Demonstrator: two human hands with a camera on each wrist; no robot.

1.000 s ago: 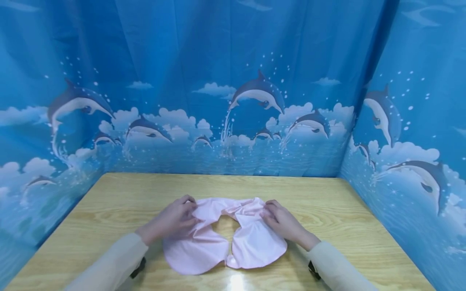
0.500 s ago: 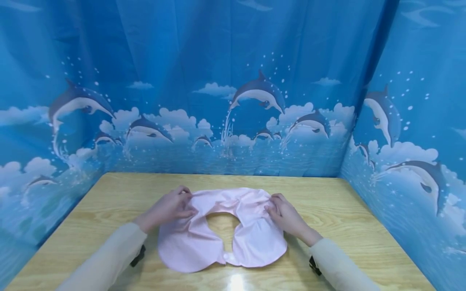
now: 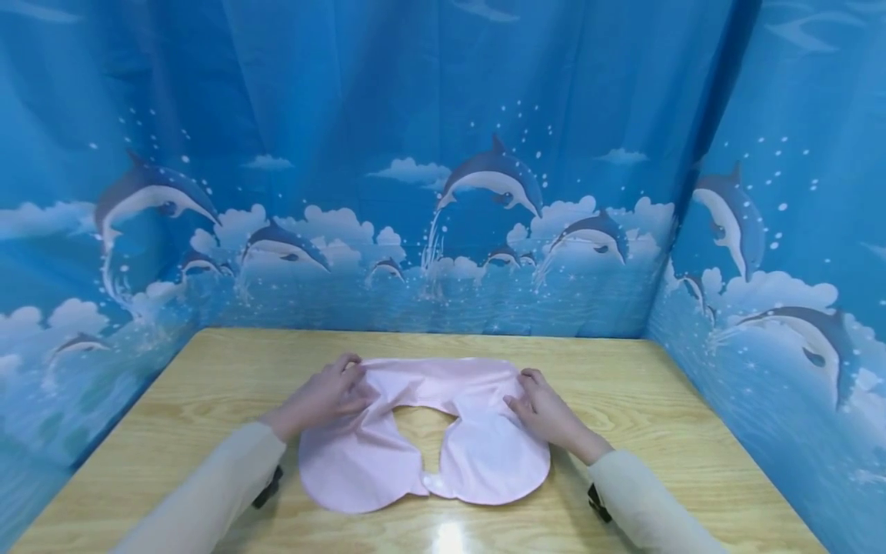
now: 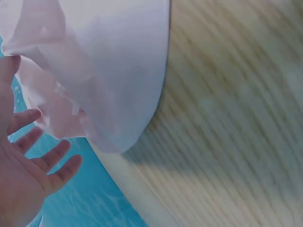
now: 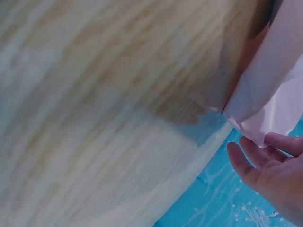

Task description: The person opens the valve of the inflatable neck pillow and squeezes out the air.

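A pale pink cloth collar spreads over the table in the head view, with two rounded lobes toward me and a hole in the middle. Its two ends meet at the near side, where a small white fastening shows. My left hand pinches its far left corner; in the left wrist view the cloth hangs from thumb and forefinger while the other fingers spread away. On the far right corner, my right hand pinches the edge between thumb and fingers, as the right wrist view also shows at the cloth's tip.
The wood-grain table extends around the collar on all sides. Blue dolphin-print curtains stand behind it and along both sides. A dark band sits under the right sleeve, and a similar one under the left.
Both hands have moved slightly away from me and apart, pulling the collar's bunched far edge out straighter and flatter. The middle hole widened, then narrowed a little at its top.
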